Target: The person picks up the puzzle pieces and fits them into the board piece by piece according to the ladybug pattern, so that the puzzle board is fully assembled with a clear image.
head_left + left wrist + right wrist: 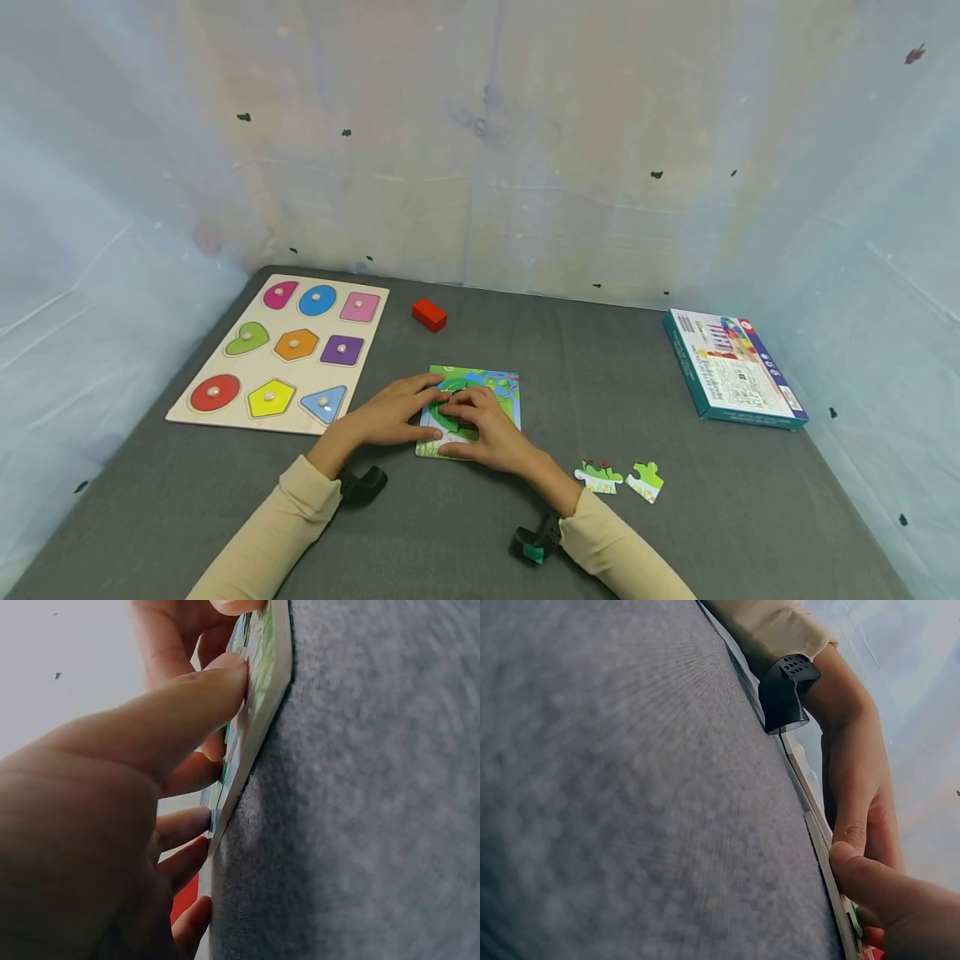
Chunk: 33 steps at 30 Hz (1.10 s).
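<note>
A green and blue picture puzzle [512,385] lies flat on the grey table between both hands. My left hand [393,410] rests along its left side, fingers extended over the picture and thumb [217,682] on the near part. The right hand [487,432] touches the middle of the puzzle with bent fingers, its thumb [855,866] at the near edge. No lifted piece shows under these fingers, though they hide much of the picture. Two loose puzzle pieces lie to the right, one green and white with brown bits [599,478], the other green and white [646,482].
A wooden shape board [258,367] with several coloured knobbed shapes lies at the left. Beyond the puzzle sits a red block [429,315]. A teal-sided box [738,371] lies at the right. Pale sheeting [480,167] rises behind the table.
</note>
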Tool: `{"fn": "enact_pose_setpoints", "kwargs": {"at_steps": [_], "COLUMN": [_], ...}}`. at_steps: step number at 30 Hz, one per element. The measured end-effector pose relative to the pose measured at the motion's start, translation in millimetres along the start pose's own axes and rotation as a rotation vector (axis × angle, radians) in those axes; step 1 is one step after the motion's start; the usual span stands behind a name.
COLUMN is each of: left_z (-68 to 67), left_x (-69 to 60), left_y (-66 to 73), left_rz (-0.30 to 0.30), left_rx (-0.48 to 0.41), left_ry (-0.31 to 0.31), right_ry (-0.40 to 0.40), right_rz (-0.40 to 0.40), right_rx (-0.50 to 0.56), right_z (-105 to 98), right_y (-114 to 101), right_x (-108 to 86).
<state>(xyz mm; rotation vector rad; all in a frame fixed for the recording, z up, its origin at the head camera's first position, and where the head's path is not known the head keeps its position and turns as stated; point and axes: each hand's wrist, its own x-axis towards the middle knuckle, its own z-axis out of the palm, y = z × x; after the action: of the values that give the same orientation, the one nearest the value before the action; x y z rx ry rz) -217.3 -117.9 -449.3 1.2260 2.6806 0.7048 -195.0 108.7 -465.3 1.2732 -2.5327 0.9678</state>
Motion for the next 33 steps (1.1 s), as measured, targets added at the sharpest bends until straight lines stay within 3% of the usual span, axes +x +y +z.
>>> {"fn": "enact_pose_setpoints", "kwargs": {"at_steps": [6, 13, 21, 26, 33], "left_z": [0.4, 0.1, 0.7, 3.1, 5.7], "left_x": [0.2, 1.3, 1.7, 2.3, 4.2], "left_y": [0.1, 2.1, 3.7, 5.9, 8.5], "left_rz": [0.011, -0.002, -0.01, -0.041, -0.057], "left_rx": [0.021, 0.038, 0.063, 0.109, 0.086], "left_ry": [0.011, 0.016, 0.045, 0.034, 0.039], "right_ry": [0.054, 0.14, 0.116, 0.101, 0.063], "right_rz": [-0.029, 0.063, 0.163, 0.187, 0.179], "right_rx": [-0.023, -0.104, -0.157, -0.174, -0.204], "right_z": [-0.9, -3.1, -1.1, -0.5, -3.6], "right_y": [1.9, 2.2, 4.0, 4.4, 3.3], "right_x": [0.5, -0.6, -1.6, -1.4, -2.0]}}
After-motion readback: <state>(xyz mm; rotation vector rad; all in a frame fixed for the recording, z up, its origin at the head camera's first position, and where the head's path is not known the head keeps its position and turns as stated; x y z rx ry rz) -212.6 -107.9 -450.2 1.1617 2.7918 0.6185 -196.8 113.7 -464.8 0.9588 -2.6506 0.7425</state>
